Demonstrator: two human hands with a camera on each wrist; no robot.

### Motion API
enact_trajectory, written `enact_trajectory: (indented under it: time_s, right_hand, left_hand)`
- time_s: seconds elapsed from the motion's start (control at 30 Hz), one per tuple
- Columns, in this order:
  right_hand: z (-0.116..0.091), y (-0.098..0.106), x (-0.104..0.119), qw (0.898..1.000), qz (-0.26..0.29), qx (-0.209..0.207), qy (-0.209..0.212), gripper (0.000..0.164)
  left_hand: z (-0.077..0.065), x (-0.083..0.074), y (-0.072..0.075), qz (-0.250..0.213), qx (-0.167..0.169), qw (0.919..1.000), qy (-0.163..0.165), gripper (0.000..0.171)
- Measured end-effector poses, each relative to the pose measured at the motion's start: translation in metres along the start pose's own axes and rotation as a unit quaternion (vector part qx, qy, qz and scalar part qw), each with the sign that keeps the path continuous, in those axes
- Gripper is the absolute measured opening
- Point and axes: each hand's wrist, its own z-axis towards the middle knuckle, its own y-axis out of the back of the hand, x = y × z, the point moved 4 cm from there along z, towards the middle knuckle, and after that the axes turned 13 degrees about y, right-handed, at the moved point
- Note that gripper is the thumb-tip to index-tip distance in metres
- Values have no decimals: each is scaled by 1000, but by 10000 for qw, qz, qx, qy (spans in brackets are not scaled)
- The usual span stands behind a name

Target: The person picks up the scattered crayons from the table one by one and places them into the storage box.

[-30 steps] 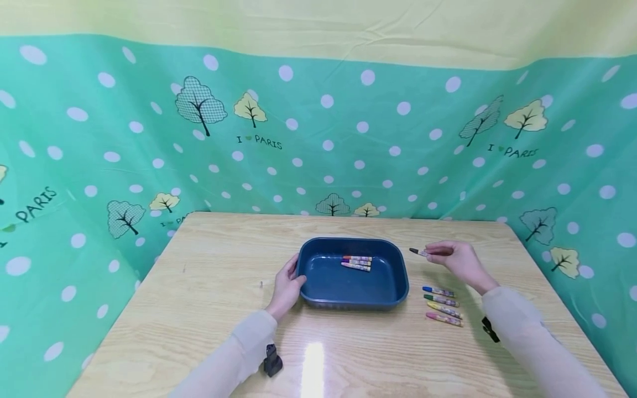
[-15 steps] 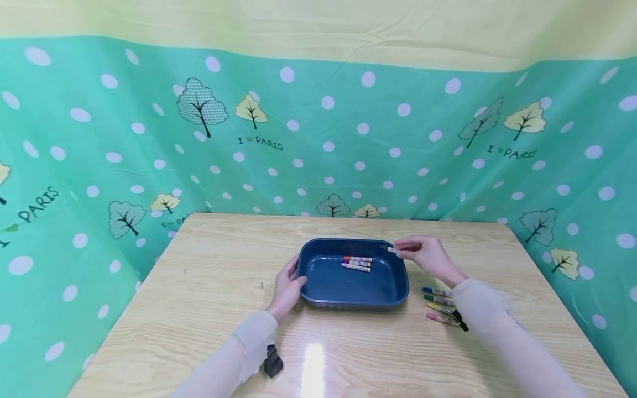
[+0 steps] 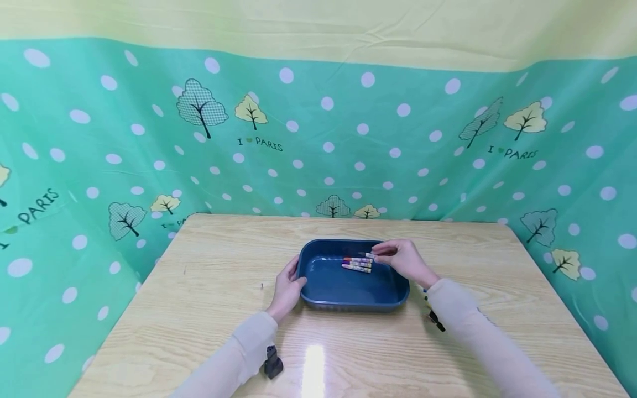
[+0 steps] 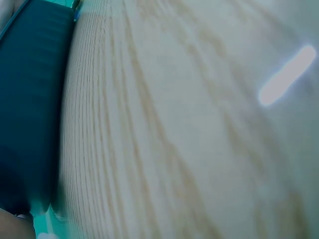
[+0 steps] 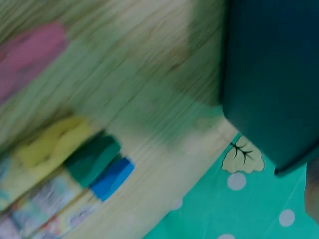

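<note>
A dark blue plastic basin [image 3: 348, 303] stands on the wooden table. At its left side my left hand [image 3: 285, 290] grips the wall, thumb over the rim. My right hand [image 3: 405, 261] reaches over the right part of the basin and pinches a dark-tipped crayon [image 3: 369, 255] between thumb and fingers. That crayon is just behind three others on the basin floor: a red-orange one [image 3: 354, 259], a purple one and a pale-tipped one [image 3: 356, 268]. In the left wrist view only the basin's outer wall [image 4: 32, 89] and a sliver of hand show.
Right of the basin, in the right wrist view, lie a pink crayon [image 5: 32, 57], a yellow crayon [image 5: 50, 144], a green crayon [image 5: 93, 158] and a blue crayon [image 5: 112, 178]. My right sleeve mostly covers them in the head view. A polka-dot curtain [image 3: 343, 132] hangs behind the table.
My right hand has carried the dark-tipped crayon leftward from beside the basin to over its inside, close to the other crayons. The left hand has stayed on the basin's left side.
</note>
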Motion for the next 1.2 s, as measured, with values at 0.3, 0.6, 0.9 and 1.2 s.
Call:
enact_trajectory:
  time_s: [0.3,0.6,0.9,1.2]
  right_hand:
    - [8,-24,-2,9995,-173,128,214,25]
    - [13,-43,-12,9997,-134,182,-49,23]
    - [17,-50,-17,9989,-290,206,-297,21]
    - [17,-53,-19,9982,-435,332,-228,24]
  left_hand:
    - [-3,-2,1,-130,71,9999,27,63]
    - [-18,-20,-2,-49,193,9998,35,62]
    - [-1,-1,0,-65,65,10000,-3,63]
    - [0,-1,0,34,-24,10000,-49,62]
